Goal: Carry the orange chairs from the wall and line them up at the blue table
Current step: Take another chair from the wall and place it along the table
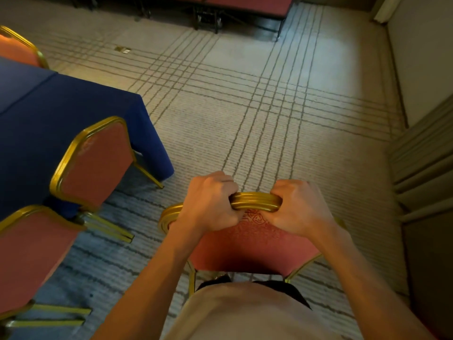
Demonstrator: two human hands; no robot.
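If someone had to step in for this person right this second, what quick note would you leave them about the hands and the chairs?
Left hand: grips the gold top rail of the carried chair.
Right hand: grips the same rail, beside the left hand.
Carried chair: directly in front of the body, on open carpet, off to the right of the blue table. Whether its legs are off the floor cannot be seen.
Done: two orange chairs, the middle chair and the near chair, stand along the table's near side; a far chair shows behind the table.
Left: bring this chair to the table and line it up with the others.
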